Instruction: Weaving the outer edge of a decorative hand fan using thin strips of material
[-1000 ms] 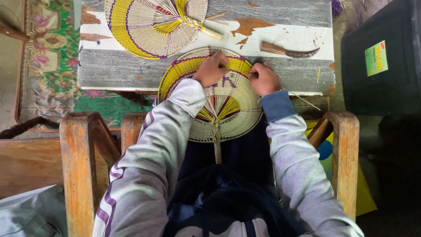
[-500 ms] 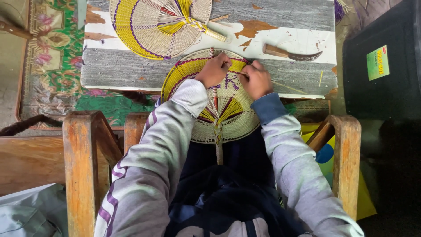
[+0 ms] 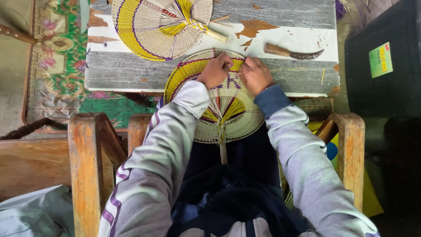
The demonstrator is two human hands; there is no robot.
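The woven fan (image 3: 228, 112) lay half on the person's lap and half on the near edge of the low wooden table (image 3: 131, 72), its handle pointing to six o'clock and its rim to twelve. It was the larger of the things in hand, cream straw with yellow and purple bands. Both hands worked at its far rim: the left hand (image 3: 215, 70) was pinched shut on the weave at about eleven o'clock of the fan, the right hand (image 3: 255, 74) closed on a strand just beside it at one o'clock. By the look of it, the edge weaving was in hand; the next tuck would call for the strand kept taut and the rim held flat.

The table was grey, weathered board with white paint flaking off. A second fan (image 3: 160, 26) lay at its far side, at eleven o'clock from the hands, and a curved knife with a wooden handle (image 3: 291, 52) at two o'clock. A patterned mat (image 3: 57, 66) covered the floor at nine o'clock, a dark box (image 3: 386, 57) stood at three, and wooden chair arms (image 3: 85, 162) flanked the person.
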